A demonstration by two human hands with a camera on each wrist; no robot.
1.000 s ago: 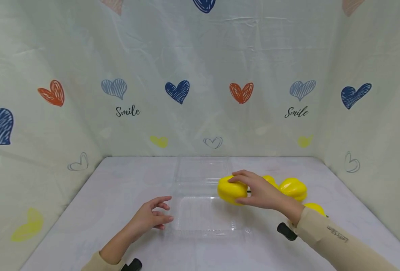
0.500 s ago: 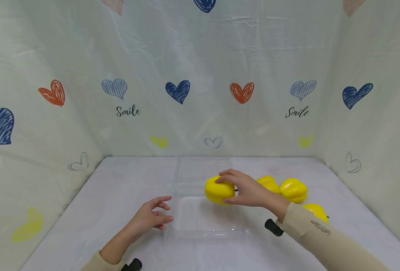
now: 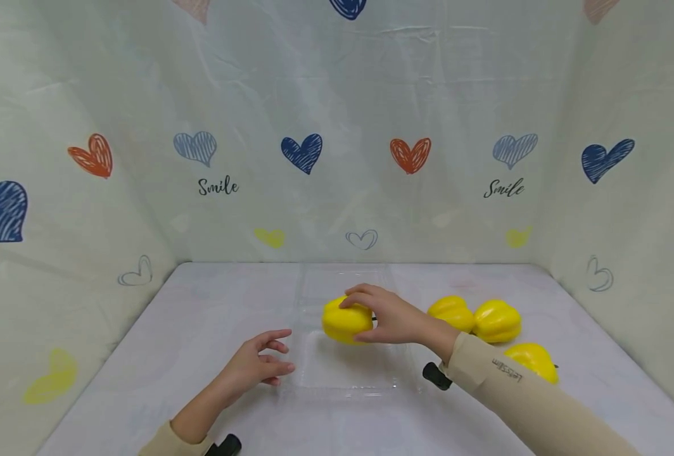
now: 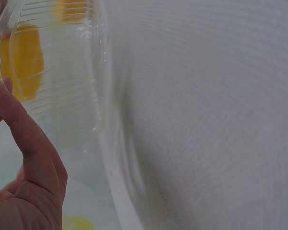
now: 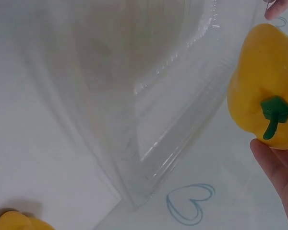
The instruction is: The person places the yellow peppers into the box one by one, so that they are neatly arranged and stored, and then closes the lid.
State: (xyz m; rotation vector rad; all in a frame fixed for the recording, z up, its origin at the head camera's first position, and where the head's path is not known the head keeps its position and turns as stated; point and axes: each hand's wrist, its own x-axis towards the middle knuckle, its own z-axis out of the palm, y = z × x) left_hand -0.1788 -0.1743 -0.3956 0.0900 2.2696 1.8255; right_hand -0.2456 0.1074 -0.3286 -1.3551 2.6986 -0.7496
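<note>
A yellow bell pepper [image 3: 341,323] with a green stem [image 5: 274,115] is gripped between the thumb and fingers of my right hand [image 3: 391,318]. I hold it over the clear plastic clamshell box [image 3: 348,387], whose lid [image 3: 343,278] lies folded back. In the right wrist view the thumb is below the pepper and the other fingers are mostly hidden. My left hand [image 3: 250,366] is at the box's left edge, fingers loosely spread and thumb apart from them. In the left wrist view the left thumb [image 4: 9,103] overlaps the box's edge; whether it presses there is hard to tell.
Three more yellow peppers lie on the table's right side: one behind [image 3: 451,311], one beside it [image 3: 498,321], and one nearer [image 3: 535,362], partly behind the right sleeve [image 3: 502,373]. A pale curtain [image 3: 348,95] printed with hearts surrounds the white table [image 3: 223,297].
My right hand has carried the pepper leftward, from the box's right side to over its middle. The left hand has stayed at the box's left edge.
</note>
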